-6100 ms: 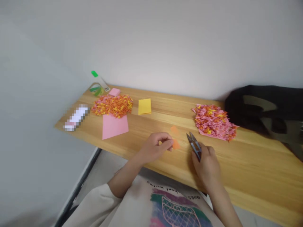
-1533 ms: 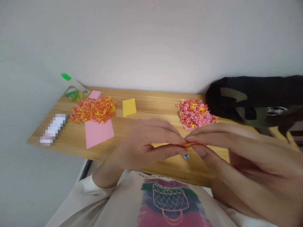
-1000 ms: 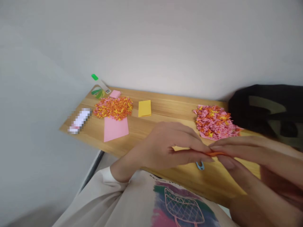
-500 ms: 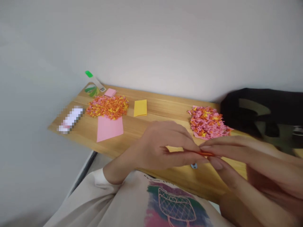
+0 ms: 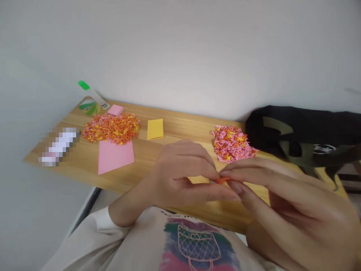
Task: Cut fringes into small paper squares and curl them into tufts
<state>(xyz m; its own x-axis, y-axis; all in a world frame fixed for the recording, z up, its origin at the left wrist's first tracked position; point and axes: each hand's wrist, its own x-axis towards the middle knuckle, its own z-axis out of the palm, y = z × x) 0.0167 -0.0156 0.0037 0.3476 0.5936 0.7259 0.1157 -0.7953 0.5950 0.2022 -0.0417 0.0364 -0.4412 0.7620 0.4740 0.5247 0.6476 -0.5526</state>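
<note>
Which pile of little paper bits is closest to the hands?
The pink pile beside the black bag, just beyond the right hand; the orange pile lies far left.

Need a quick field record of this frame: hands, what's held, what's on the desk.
left hand: left hand pinches orange paper piece at the fingertips
right hand: right hand pinches the same piece from the other side
surface: wooden table
left side: pink sheet, yellow sheet, orange paper heap
right side: pink paper heap, black bag
far corner: green-capped tube, small pink pad
</note>
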